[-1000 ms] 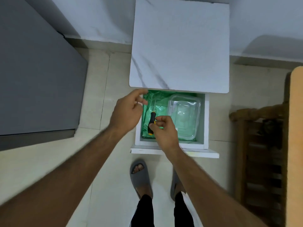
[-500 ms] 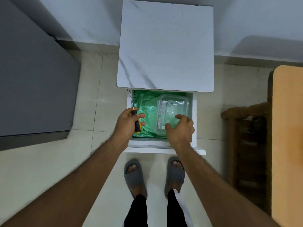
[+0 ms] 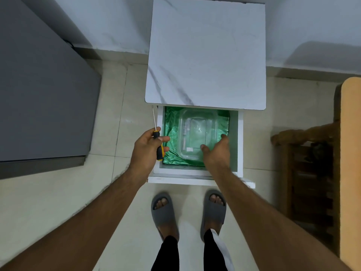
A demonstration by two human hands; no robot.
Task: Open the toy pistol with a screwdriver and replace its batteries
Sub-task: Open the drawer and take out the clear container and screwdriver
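Note:
My left hand (image 3: 146, 147) grips a screwdriver (image 3: 157, 141) with a black and yellow handle, its thin metal shaft pointing up past the drawer's left wall. My right hand (image 3: 216, 151) reaches into the open white drawer (image 3: 239, 145), thumb and fingers spread round the near right corner of a clear plastic box (image 3: 198, 132). That box lies on green foil lining (image 3: 172, 122). The toy pistol and the batteries are not in sight.
The drawer sticks out from a white marble-topped cabinet (image 3: 207, 53). A grey cabinet (image 3: 43, 94) stands to the left, and a wooden chair (image 3: 308, 163) beside a tan tabletop (image 3: 351, 153) to the right. My feet in grey slippers (image 3: 164, 210) stand on the tiled floor.
The screwdriver passed from my right hand to my left, which carried it to the drawer's left edge. My right hand moved across to the clear box.

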